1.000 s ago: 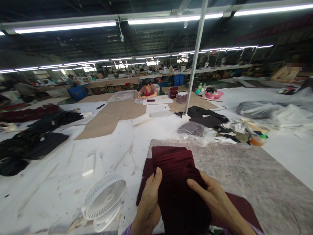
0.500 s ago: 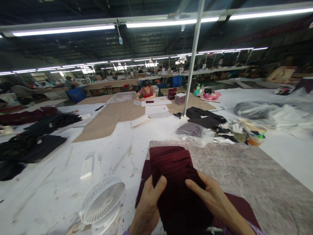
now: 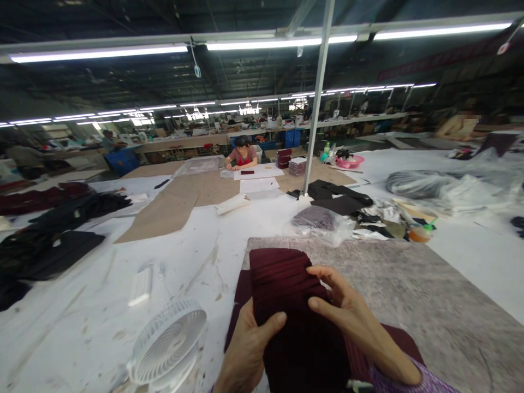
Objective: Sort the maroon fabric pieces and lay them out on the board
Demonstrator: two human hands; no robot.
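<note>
A thick stack of maroon fabric pieces (image 3: 282,273) is in front of me, its layered edges showing as ridges and its near part very dark. My left hand (image 3: 254,341) grips the stack's left side, thumb across the top and the other fingers mostly hidden. On the right side, my right hand (image 3: 344,305) holds the edge, with the index fingertip at the upper right and the thumb lying on top. More maroon fabric (image 3: 399,341) lies under and beside the stack. A small pale object (image 3: 360,386) shows at the bottom, too cut off to name.
A greyish mottled sheet (image 3: 409,289) covers the table (image 3: 196,240) at right. A white fan (image 3: 170,346) and a white box-like object (image 3: 140,286) are at left. Dark fabric (image 3: 69,254) lies farther left. Ahead stand a pole (image 3: 317,98) and a bagged bundle (image 3: 321,221); a co-worker (image 3: 242,155) sits beyond.
My right hand has shifted up along the stack's right edge, its index finger now showing at the upper corner. My left thumb reaches slightly farther over the stack. The view has turned slightly right.
</note>
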